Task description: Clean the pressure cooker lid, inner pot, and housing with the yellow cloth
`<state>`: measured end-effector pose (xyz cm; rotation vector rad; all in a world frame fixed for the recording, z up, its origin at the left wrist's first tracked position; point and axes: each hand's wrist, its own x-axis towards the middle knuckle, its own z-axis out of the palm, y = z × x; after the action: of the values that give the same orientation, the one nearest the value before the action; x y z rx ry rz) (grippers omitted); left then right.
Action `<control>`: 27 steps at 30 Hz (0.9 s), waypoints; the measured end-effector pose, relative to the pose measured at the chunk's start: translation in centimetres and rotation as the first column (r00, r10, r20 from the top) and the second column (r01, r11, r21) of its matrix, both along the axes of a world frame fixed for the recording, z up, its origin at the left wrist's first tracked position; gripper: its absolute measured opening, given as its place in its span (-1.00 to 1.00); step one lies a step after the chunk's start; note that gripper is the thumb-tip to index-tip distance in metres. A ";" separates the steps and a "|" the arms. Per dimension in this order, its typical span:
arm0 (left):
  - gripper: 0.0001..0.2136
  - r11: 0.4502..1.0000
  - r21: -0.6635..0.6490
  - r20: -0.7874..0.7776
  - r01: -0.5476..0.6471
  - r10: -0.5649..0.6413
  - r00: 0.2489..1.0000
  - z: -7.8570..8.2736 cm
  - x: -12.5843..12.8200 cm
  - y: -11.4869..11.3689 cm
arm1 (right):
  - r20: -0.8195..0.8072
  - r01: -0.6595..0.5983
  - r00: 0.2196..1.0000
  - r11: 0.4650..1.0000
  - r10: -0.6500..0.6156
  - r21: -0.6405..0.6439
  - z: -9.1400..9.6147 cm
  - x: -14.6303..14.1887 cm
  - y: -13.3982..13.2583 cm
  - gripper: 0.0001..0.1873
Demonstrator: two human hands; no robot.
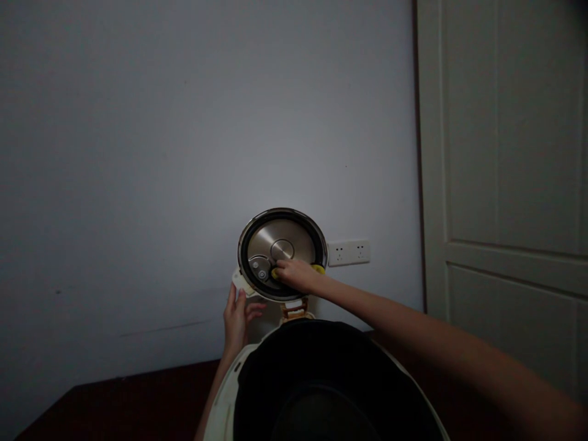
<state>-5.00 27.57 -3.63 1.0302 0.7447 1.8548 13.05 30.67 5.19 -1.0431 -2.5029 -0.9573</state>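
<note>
An electric pressure cooker stands in front of me with its lid (pixel 294 236) raised, the brushed-metal inner side facing me. My left hand (pixel 239 318) grips the white tab at the lid's lower left edge, its other fingers spread below. Against the lower part of the metal face, my right hand (pixel 296 275) is closed on a yellow sponge (pixel 318 269), most of it hidden under the hand. Small round valve parts (pixel 261 274) sit on the lid just left of my right fingers. Nearest me is the dark inner pot (pixel 321 361) within the white cooker body (pixel 225 398).
A brown-stained hinge (pixel 294 308) joins lid and body. Behind the lid is a pale wall (pixel 184 153) with a white double socket (pixel 350 253). The cooker is on a dark red-brown table (pixel 128 398). A panelled door (pixel 505 153) stands to the right.
</note>
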 end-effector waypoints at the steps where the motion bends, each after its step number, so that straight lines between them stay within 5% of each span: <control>1: -0.43 1.000 -0.002 -0.004 -0.001 0.001 1.000 0.0 0.0 0.0 | -0.011 -0.015 1.000 1.000 0.015 0.012 0.1 -0.4 0.1 -0.74; 12: -0.48 1.000 -0.013 -0.026 -0.022 0.022 0.999 0.0 0.0 0.2 | -0.151 0.003 0.988 0.983 0.026 0.185 4.1 -1.8 2.6 -0.75; 18: -0.46 1.000 0.001 -0.026 -0.004 0.004 1.000 -0.4 -0.3 0.5 | -0.188 0.127 0.978 0.968 -0.086 0.215 6.5 0.8 3.8 -0.72; 27: -0.42 1.000 -0.003 0.002 0.004 -0.004 1.000 -0.2 -0.1 0.3 | -0.148 0.243 0.961 0.969 -0.234 0.044 2.8 4.2 1.8 -0.72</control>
<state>-5.14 27.90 -3.87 1.0277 0.7432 1.8503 17.29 32.45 7.97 -1.3661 -2.2544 -0.9794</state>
